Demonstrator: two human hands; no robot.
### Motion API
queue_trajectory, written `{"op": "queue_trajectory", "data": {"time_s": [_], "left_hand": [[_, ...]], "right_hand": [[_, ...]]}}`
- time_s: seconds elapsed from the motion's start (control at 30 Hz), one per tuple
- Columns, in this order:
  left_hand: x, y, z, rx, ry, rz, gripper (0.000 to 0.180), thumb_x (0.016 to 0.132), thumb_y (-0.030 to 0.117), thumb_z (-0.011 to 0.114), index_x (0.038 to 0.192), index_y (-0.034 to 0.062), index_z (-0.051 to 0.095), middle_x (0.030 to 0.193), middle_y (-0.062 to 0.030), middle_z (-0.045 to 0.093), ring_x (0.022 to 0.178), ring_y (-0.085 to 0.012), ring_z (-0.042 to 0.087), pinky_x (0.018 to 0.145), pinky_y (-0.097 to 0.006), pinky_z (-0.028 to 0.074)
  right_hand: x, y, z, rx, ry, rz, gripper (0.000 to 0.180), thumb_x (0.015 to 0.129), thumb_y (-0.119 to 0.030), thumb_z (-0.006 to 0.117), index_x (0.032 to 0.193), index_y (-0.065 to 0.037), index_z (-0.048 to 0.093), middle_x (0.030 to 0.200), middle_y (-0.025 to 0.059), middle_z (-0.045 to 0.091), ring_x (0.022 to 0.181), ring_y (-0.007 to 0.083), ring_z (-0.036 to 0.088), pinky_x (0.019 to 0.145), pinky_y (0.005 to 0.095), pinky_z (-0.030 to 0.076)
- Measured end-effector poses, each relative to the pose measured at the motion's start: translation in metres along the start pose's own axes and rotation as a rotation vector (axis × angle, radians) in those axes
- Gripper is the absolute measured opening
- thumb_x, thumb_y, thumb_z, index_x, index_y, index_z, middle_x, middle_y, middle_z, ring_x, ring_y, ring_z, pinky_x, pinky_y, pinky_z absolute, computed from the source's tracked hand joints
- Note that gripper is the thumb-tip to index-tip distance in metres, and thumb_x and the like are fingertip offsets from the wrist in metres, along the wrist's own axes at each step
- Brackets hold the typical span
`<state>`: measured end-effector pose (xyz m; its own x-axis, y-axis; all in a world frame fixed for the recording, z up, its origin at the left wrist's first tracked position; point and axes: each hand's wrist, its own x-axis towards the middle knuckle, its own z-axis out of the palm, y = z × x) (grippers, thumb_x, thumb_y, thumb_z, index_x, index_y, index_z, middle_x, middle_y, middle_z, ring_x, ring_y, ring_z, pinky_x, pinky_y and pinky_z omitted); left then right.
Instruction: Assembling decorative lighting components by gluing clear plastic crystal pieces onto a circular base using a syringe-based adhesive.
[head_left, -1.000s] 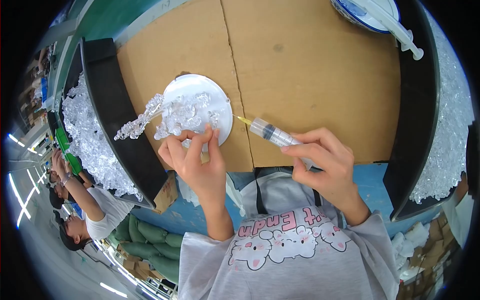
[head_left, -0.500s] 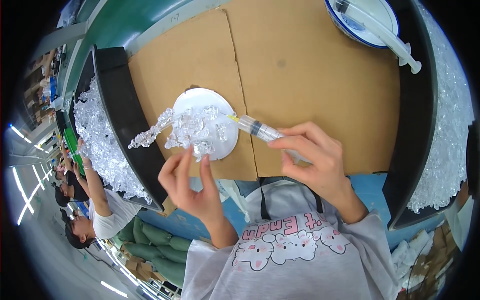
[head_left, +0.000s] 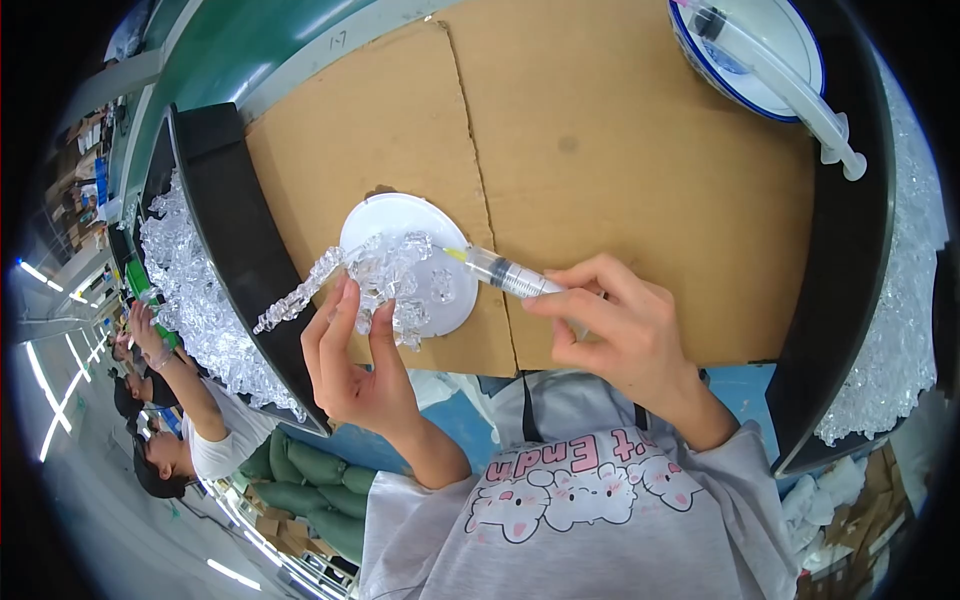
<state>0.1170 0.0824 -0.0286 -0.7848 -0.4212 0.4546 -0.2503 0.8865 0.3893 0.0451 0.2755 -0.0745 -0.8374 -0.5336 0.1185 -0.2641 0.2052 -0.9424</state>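
A white round plate (head_left: 458, 292) carries a cluster of clear, crystal-like pieces (head_left: 388, 265), with a knobbly clear stem stretching out past its left side. The near left edge of that cluster is between the thumb and fingers of my left hand (head_left: 355, 350). In my right hand (head_left: 625, 325) I hold a clear syringe (head_left: 508, 275) with a dark plunger seal and a yellow needle hub. The syringe points left, its tip over the right part of the plate near the clear pieces. How firmly my left fingertips press is hard to see.
Cardboard (head_left: 640, 190) covers the table. At the far right, a blue-rimmed white bowl (head_left: 812, 70) holds a larger syringe (head_left: 785, 80). Black bins with clear pieces stand left (head_left: 235, 200) and right (head_left: 850, 250). Another person (head_left: 205, 430) works beyond the left bin.
My left hand has moved left and up onto the clear cluster, whose stem has swung slightly nearer. The syringe stays by the plate in my right hand. The whole view has shifted slightly.
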Motion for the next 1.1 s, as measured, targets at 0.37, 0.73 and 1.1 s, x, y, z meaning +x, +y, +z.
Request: {"op": "queue_trajectory", "data": {"time_s": [0.37, 0.73, 1.1], "left_hand": [[0.0012, 0.0019, -0.0005, -0.028, -0.007, -0.053, 0.036, 0.065, -0.009, 0.075, 0.099, -0.0005, 0.068, 0.097, -0.0142, 0.067, 0.091, -0.0237, 0.065, 0.078, -0.03, 0.052], [0.0028, 0.0042, -0.0013, -0.032, -0.018, -0.047, 0.036, 0.065, -0.008, 0.075, 0.099, 0.0001, 0.068, 0.097, -0.0142, 0.067, 0.091, -0.0236, 0.065, 0.079, -0.03, 0.052], [0.0046, 0.0052, -0.0014, -0.01, -0.028, -0.04, 0.037, 0.064, -0.009, 0.075, 0.099, 0.0004, 0.068, 0.097, -0.0142, 0.067, 0.092, -0.0241, 0.065, 0.078, -0.03, 0.052]], "right_hand": [[0.0001, 0.0011, 0.0021, 0.012, -0.003, -0.001, 0.037, 0.055, 0.005, 0.069, 0.088, -0.011, 0.072, 0.086, 0.0046, 0.061, 0.061, 0.0126, 0.058, 0.049, 0.0236, 0.046], [-0.0012, 0.0004, 0.003, -0.01, 0.018, -0.01, 0.038, 0.052, 0.005, 0.069, 0.086, -0.011, 0.072, 0.083, 0.0041, 0.061, 0.059, 0.0115, 0.056, 0.047, 0.0228, 0.044], [0.0, -0.0013, 0.001, -0.025, 0.02, -0.005, 0.037, 0.052, 0.005, 0.068, 0.084, -0.011, 0.072, 0.081, 0.0046, 0.061, 0.06, 0.0123, 0.057, 0.048, 0.0231, 0.045]]}}
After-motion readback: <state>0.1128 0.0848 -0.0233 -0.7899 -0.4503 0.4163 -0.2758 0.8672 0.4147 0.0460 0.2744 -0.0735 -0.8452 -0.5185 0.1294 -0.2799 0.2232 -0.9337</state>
